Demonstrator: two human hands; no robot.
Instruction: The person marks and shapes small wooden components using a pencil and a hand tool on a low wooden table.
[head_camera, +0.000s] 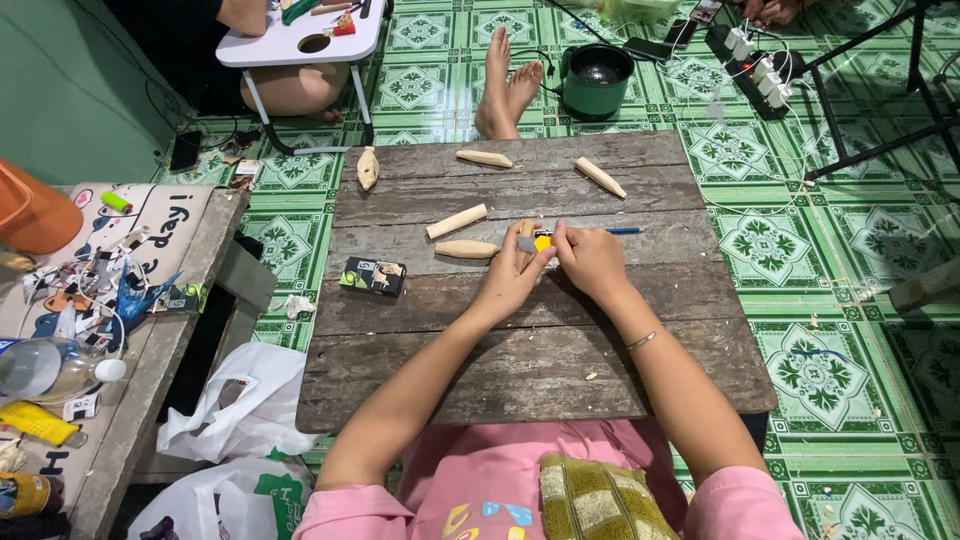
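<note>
2 hands meet over the table (520, 370) middle: our left hand (512, 285) pinches a small wooden piece (526, 232), and our right hand (590, 260) is closed round a knife (545, 241) with a yellow body and a grey blade laid against that piece. We judge the carving under way, not finished: the piece looks pale, short and blunt. 5 other pale pegs (466, 249) lie beyond, several already tapered, and a few shavings (590, 376) dot the boards.
</note>
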